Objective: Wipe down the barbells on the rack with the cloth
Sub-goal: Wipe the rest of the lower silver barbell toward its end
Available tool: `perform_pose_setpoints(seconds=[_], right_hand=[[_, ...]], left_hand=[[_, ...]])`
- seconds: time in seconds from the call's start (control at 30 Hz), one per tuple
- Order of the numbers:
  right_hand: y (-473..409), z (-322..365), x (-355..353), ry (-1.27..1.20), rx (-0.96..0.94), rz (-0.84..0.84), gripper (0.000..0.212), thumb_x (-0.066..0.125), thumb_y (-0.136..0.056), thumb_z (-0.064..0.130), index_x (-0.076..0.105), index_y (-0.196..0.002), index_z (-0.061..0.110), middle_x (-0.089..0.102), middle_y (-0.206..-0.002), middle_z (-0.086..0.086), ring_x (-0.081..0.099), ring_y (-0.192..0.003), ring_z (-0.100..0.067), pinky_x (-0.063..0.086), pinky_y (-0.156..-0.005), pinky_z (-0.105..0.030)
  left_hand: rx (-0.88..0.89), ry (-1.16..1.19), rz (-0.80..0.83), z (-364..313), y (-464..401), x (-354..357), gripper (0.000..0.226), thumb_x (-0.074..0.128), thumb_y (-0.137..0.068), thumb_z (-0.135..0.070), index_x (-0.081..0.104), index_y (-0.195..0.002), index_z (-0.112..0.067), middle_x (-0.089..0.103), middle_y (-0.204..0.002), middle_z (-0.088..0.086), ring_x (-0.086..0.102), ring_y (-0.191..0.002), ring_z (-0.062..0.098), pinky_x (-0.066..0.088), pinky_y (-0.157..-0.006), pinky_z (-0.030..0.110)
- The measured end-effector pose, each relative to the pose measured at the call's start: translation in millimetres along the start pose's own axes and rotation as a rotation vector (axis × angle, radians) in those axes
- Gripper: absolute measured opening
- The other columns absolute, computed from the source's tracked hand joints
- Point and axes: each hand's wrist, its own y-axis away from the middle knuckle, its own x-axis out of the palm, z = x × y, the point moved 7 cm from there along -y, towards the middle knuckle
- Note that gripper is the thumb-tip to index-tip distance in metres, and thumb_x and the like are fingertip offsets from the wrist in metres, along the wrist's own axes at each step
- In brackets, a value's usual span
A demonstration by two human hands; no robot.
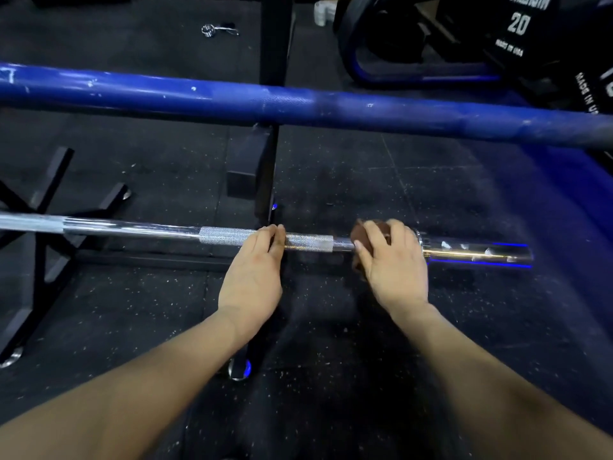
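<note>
1. The left hand point(255, 273) curls over the silver barbell point(132, 229) on its rough grip patch
2. The right hand point(391, 260) clasps a brown cloth point(360, 232) round the bar beside its shiny end sleeve point(474, 254)
3. The bar looks heavy, stiff and slick; the cloth soft
4. Farther off, the blue barbell point(298, 104) spans the rack point(268, 154)

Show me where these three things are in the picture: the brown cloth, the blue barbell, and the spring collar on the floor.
brown cloth point(360, 231): head view, the part showing above the thumb.
blue barbell point(288, 102): head view, knurled middle section.
spring collar point(209, 29): head view, its coiled ring.
</note>
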Motion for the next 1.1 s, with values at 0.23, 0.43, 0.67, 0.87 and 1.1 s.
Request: perform_pose_setpoints(seconds=[0.23,0.43,0.67,0.87,1.1], right_hand=[[7,67,7,-0.118,-0.015,-0.069,0.044,0.044,-0.087,0.035,0.057,-0.123,0.015,0.052,-0.116,-0.018,0.048,-0.107,-0.036,0.035,-0.103,-0.046],[17,-4,3,-0.107,-0.002,-0.065,0.058,0.073,-0.080,0.017,0.049,-0.132,0.009,0.048,-0.123,-0.025,0.048,-0.112,-0.044,0.044,-0.098,-0.052],[17,68,14,-0.204,0.030,-0.086,0.057,0.072,-0.077,0.019,0.051,-0.128,0.012,0.048,-0.127,-0.023,0.039,-0.121,-0.039,0.039,-0.104,-0.052],[26,-8,3,-0.198,0.221,-0.035,0.057,0.070,-0.082,0.013,0.046,-0.133,0.014,0.038,-0.140,-0.015,0.036,-0.128,-0.031,0.039,-0.105,-0.043],[11,77,2,-0.146,-0.080,0.030,0.060,0.072,-0.080,0.027,0.050,-0.135,0.019,0.052,-0.126,-0.019,0.051,-0.116,-0.036,0.040,-0.102,-0.043]], left_hand=[[-0.008,0.025,0.017,0,-1,1,0.066,0.040,-0.089,0.003,0.018,-0.150,-0.010,0.023,-0.147,-0.001,0.017,-0.136,0.013,0.013,-0.112,0.016],[-0.012,0.054,0.028,4,-1,2,0.064,0.043,-0.091,0.000,0.020,-0.150,-0.010,0.023,-0.148,-0.003,0.016,-0.135,0.011,0.019,-0.111,0.018],[-0.019,0.050,0.029,3,-1,4,0.061,0.041,-0.092,0.000,0.021,-0.149,-0.009,0.026,-0.146,0.000,0.018,-0.134,0.014,0.021,-0.111,0.021],[-0.004,0.049,0.026,2,-1,3,0.063,0.044,-0.090,0.001,0.021,-0.149,-0.008,0.026,-0.145,0.000,0.019,-0.132,0.014,0.021,-0.111,0.020],[0.003,0.031,0.020,-3,0,-3,0.064,0.041,-0.089,0.000,0.019,-0.149,-0.007,0.024,-0.146,0.002,0.017,-0.133,0.015,0.017,-0.112,0.020]])
